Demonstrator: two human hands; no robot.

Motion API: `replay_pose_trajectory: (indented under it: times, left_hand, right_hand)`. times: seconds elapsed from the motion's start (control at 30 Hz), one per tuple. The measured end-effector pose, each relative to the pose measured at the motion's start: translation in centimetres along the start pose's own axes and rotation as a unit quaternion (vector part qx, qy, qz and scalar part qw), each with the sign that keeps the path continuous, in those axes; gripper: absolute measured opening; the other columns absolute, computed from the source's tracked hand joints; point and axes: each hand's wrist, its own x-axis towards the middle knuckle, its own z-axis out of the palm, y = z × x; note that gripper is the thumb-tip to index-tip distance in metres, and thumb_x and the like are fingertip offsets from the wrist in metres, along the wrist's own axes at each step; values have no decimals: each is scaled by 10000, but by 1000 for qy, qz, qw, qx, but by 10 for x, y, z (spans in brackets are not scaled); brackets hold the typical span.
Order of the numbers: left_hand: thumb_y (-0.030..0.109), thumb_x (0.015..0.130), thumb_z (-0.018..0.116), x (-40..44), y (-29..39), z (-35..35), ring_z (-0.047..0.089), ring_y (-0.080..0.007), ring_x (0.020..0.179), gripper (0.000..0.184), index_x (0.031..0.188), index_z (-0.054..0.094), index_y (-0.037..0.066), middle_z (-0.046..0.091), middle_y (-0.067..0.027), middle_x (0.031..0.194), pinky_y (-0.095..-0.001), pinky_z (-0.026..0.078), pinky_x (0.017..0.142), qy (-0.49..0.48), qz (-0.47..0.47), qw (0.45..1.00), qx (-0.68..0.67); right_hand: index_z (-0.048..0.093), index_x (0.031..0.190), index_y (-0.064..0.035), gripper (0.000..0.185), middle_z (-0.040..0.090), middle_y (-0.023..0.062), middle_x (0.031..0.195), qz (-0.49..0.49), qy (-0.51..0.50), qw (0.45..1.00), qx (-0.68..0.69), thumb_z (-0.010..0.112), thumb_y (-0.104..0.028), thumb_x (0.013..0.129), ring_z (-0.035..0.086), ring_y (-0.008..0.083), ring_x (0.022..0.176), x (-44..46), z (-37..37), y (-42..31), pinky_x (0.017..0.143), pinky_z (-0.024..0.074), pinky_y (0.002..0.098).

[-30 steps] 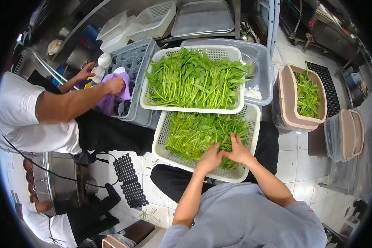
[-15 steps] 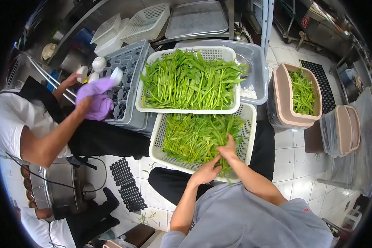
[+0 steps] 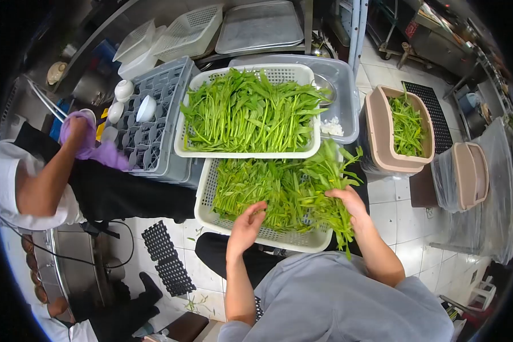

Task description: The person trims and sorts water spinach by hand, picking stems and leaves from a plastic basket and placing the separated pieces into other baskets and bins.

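Observation:
My right hand [image 3: 350, 203] is closed around a bunch of leafy greens [image 3: 328, 185], lifted at the right side of the lower white basket [image 3: 208, 196]. Stems of the bunch hang past the basket's front right rim. My left hand [image 3: 247, 227] is over the basket's front rim, fingers apart and slightly curled, holding nothing. More cut greens [image 3: 256, 191] lie in that basket. Behind it, a second white basket [image 3: 182, 137] is heaped with long green stems [image 3: 251, 114], its front edge overlapping the lower basket.
A co-worker's hand [image 3: 77, 134] holds a purple cloth [image 3: 100, 151] beside a grey rack [image 3: 174, 122] with white bowls [image 3: 146, 108]. At right stands a beige bin [image 3: 376, 134] with greens inside. Another person's legs [image 3: 117, 310] show at lower left.
My right hand has lifted a bunch of greens toward the right, and my left hand has moved left, away from it. The co-worker's cloth has moved left, off the rack's bowls.

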Motion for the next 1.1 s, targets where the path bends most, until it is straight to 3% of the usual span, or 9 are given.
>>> replay_pose_trajectory:
  times: [0.2, 0.37, 0.6, 0.67, 0.73, 0.8, 0.9, 1.03, 1.1]
  left_hand:
    - [160, 956, 596, 15, -24, 19, 631, -139, 958, 354, 1284, 576, 29, 669, -92, 1168, -283, 490, 815, 8, 37, 994, 104]
    - [148, 943, 617, 15, -36, 11, 644, -157, 975, 367, 1283, 575, 17, 660, -118, 1190, -280, 501, 849, 0, 20, 995, 95]
    - [146, 948, 614, 5, -32, 6, 618, -161, 995, 343, 1245, 580, -23, 652, -98, 1153, -282, 473, 877, 27, -26, 992, 118]
    - [143, 945, 619, 7, -29, 10, 610, -165, 1023, 341, 1238, 583, -29, 652, -94, 1157, -284, 468, 896, 32, -38, 990, 133]
    - [139, 942, 623, 5, -27, 15, 602, -170, 1052, 339, 1231, 586, -35, 651, -91, 1162, -285, 462, 916, 37, -53, 987, 149]
    - [144, 942, 625, 6, -21, 18, 607, -161, 1019, 342, 1234, 586, -32, 653, -90, 1150, -280, 471, 880, 45, -84, 984, 150]
    - [141, 943, 621, 3, -14, 17, 608, -164, 1024, 351, 1248, 578, -27, 651, -99, 1158, -281, 468, 876, 58, -87, 987, 126]
    - [133, 944, 613, 5, -26, 7, 604, -180, 1082, 364, 1268, 566, -25, 645, -119, 1197, -296, 458, 927, 61, -114, 981, 141]
    - [146, 939, 622, 12, -27, 6, 601, -184, 1093, 389, 1288, 557, -15, 635, -127, 1224, -287, 455, 937, 62, -138, 977, 152]
  right_hand:
    - [539, 1163, -35, 461, 611, 111, 1110, -40, 73, 989, 122, 736, -101, 752, 624, 224, 975, -40, -53, -49, 780, 543, 380]
    - [559, 1148, -15, 402, 639, 96, 1038, -235, 63, 964, 110, 710, -109, 787, 654, 196, 859, -59, -105, -132, 713, 556, 325]
    - [506, 1250, 41, 502, 632, 150, 1108, -454, 275, 842, -92, 691, -70, 796, 646, 220, 910, 21, -208, -238, 775, 536, 326]
    - [423, 1335, 36, 644, 621, 185, 1142, -571, 389, 709, -140, 723, -99, 781, 643, 290, 965, 71, -221, -239, 883, 514, 398]
    - [351, 1427, 8, 787, 543, 266, 1293, -504, 505, 567, -412, 757, -166, 776, 585, 353, 1129, 156, -278, -214, 992, 452, 429]
    - [311, 1478, -19, 882, 392, 278, 1457, -195, 348, 726, -560, 782, -227, 762, 455, 389, 1301, 194, -290, -187, 1062, 401, 439]
    - [315, 1483, -20, 959, 305, 272, 1516, -91, 197, 812, -541, 824, -300, 720, 322, 387, 1403, 131, -248, -216, 1137, 327, 395]
    - [330, 1502, -130, 888, 211, 237, 1567, -276, 188, 691, -641, 802, -250, 759, 327, 376, 1404, 158, -276, -215, 1148, 318, 390]
    - [311, 1515, -159, 882, 124, 205, 1593, -188, 140, 680, -695, 786, -277, 781, 270, 395, 1425, 178, -274, -210, 1155, 296, 436]
